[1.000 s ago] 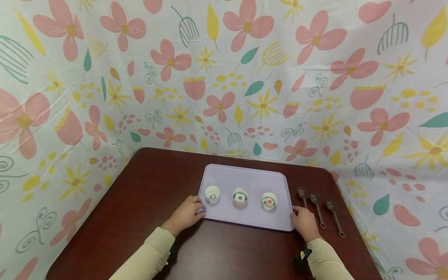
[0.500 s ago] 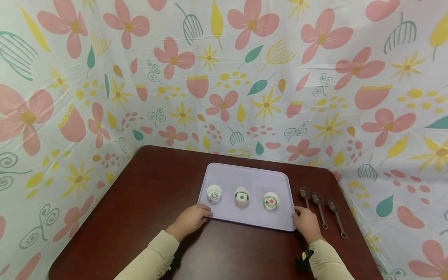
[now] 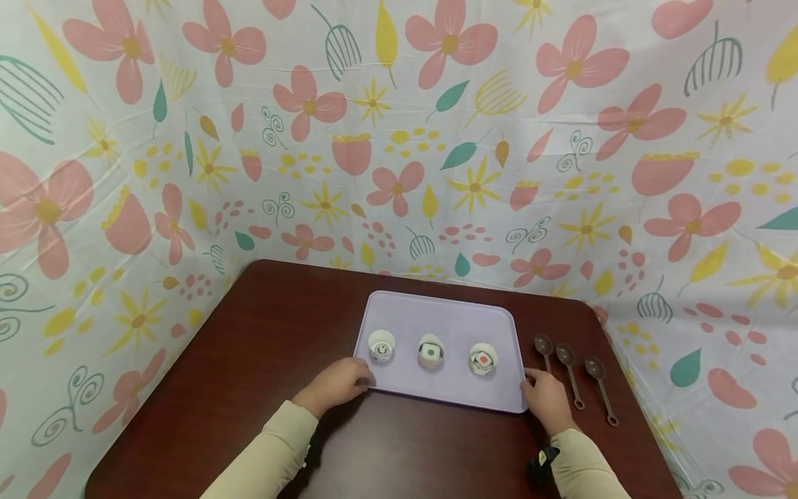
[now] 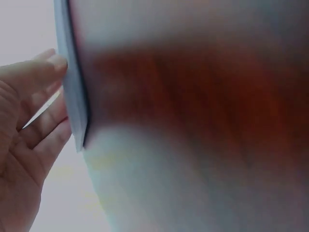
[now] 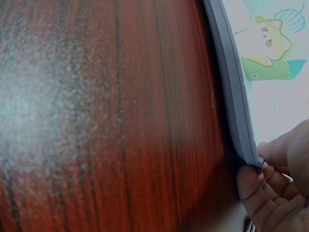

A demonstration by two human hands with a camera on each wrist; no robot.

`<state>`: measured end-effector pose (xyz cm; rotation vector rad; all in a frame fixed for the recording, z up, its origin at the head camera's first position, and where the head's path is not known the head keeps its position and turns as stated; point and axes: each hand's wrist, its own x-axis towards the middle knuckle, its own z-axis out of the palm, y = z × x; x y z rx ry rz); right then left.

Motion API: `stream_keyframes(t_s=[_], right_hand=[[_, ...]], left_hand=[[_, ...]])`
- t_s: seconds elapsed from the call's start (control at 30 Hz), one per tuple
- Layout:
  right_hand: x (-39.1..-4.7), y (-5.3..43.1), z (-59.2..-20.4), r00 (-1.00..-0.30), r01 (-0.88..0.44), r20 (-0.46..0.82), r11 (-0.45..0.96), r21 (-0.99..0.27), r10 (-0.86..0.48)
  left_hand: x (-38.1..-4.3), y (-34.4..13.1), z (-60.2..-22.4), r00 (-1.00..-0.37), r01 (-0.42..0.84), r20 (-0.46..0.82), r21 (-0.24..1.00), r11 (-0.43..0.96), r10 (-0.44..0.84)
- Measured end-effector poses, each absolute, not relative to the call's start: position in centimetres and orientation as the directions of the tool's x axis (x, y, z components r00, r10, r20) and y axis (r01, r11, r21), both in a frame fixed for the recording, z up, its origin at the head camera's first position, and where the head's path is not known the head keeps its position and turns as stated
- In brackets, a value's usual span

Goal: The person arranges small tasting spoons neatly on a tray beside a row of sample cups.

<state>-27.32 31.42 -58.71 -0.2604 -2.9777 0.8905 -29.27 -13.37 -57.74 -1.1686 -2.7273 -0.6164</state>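
Note:
A pale lilac tray (image 3: 449,322) lies on the table, carrying three small white cups in a row. The left cup (image 3: 382,345) has a small dark mark showing. A green spot shows in the middle cup (image 3: 431,351), a red one in the right cup (image 3: 483,358). My left hand (image 3: 337,383) grips the near-left corner; its fingertips meet the rim in the left wrist view. At the near-right corner my right hand (image 3: 546,400) pinches the rim; thumb and fingers close round that corner in the right wrist view. Neither hand touches a cup.
Three brown spoons (image 3: 570,378) lie side by side right of the tray, near my right hand. The dark reddish-brown table (image 3: 262,333) has rounded far corners. A flower-printed cloth (image 3: 399,138) hangs behind it and along the sides.
My left hand has shifted from the tray's left edge to its near-left corner. The right hand stays at its corner, and the tray and cups keep their places on the table.

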Motion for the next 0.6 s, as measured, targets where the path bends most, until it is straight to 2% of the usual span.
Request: stream_keyframes(t_s=[0.1,0.2,0.27,0.37,0.6], right_hand=[[-27.3,31.5,-58.7,-0.985,0.155,-0.025,0.821,-0.549,0.170],[-27.3,31.5,-58.7,-0.984,0.157,-0.019,0.822,-0.548,0.176],[-27.3,31.5,-58.7,-0.984,0.154,-0.012,0.822,-0.548,0.176],[-27.2,31.5,-58.8,-0.984,0.149,-0.004,0.821,-0.551,0.176],[-27.2,31.5,-59.1,-0.984,0.154,-0.014,0.800,-0.579,0.180]], left_hand=[[-29.8,-13.2,-58.0,-0.797,0.598,0.282,0.489,0.635,0.534],[-30.3,-13.2,-58.2,-0.915,0.403,0.280,0.663,0.631,0.291],[-30.7,-13.2,-58.4,-0.964,0.264,0.227,0.771,0.580,0.136],[-31.2,-13.0,-58.4,-0.994,0.098,0.113,0.876,0.472,-0.004],[-31.9,-12.9,-59.3,-0.984,-0.144,-0.119,0.970,0.196,-0.135]])
